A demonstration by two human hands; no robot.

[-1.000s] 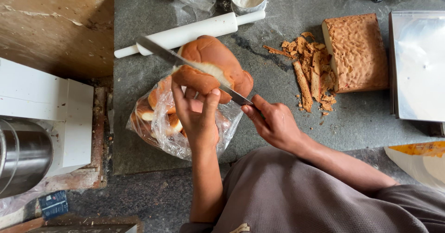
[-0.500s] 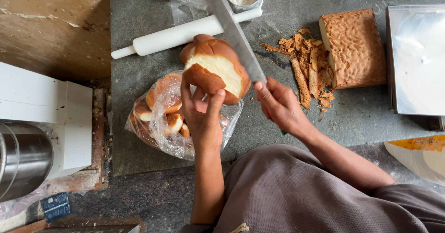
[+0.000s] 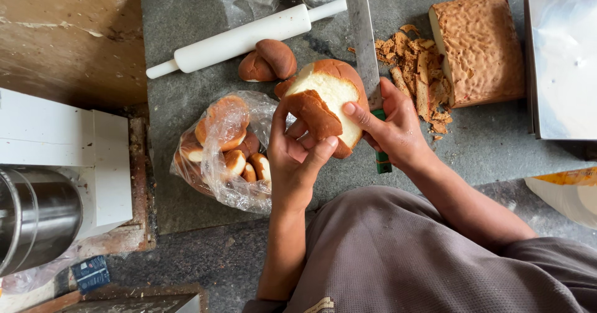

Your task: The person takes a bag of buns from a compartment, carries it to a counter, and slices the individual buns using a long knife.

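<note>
Grey stone counter (image 3: 186, 51) beside a worn brown floor (image 3: 68, 33)

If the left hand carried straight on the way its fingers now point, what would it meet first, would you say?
The left hand points up the picture, away from the body. Past the split bun it already holds, it would probably meet the two bun pieces on the counter, then the white rolling pin; depth is unclear.

Soft, even daylight falls across the grey stone worktop (image 3: 186, 51), leaving only faint, short shadows under the white cylindrical rolling pin (image 3: 242, 38). The shiny steel tray (image 3: 563, 64) at the worktop's right edge glares pale and washed out. Focus is sharp mid-frame, with slight softness toward the corners.
</note>
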